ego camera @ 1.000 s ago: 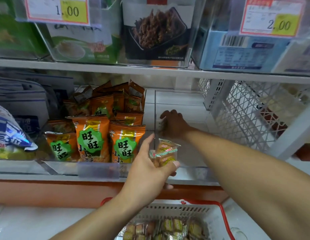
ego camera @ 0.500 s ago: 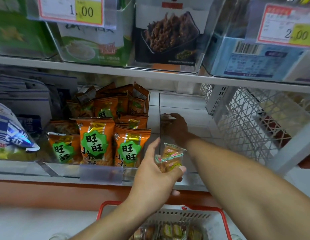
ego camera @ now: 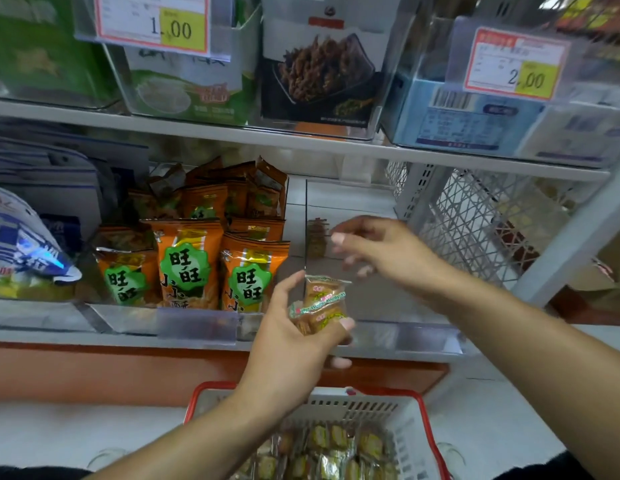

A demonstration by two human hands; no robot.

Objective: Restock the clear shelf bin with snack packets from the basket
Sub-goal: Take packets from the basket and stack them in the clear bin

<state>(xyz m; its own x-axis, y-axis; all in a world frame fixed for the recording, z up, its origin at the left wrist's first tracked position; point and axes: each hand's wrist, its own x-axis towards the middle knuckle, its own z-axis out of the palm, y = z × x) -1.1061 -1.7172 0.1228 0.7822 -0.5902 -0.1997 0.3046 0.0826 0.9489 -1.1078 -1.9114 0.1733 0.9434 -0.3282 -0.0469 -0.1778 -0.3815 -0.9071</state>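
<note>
My left hand (ego camera: 288, 344) grips a small clump of clear-wrapped snack packets (ego camera: 320, 308) just in front of the clear shelf bin (ego camera: 409, 336). My right hand (ego camera: 381, 251) hovers inside the front half of the bin, fingers loosely spread and blurred, holding nothing. One small brown packet (ego camera: 316, 241) stands against the bin's left wall, just left of my right fingertips. Below the shelf sits the white basket with a red rim (ego camera: 398, 407), and several more snack packets (ego camera: 336, 448) lie in it.
Orange snack bags (ego camera: 187, 265) fill the neighbouring clear bin on the left. A white wire-mesh basket (ego camera: 475, 223) stands to the right of the bin. The upper shelf (ego camera: 301, 140) hangs low over the bin, carrying boxed goods and price tags.
My right hand has drawn back from deep in the bin toward the front, leaving a packet by the left wall. My left hand and its packets have barely moved.
</note>
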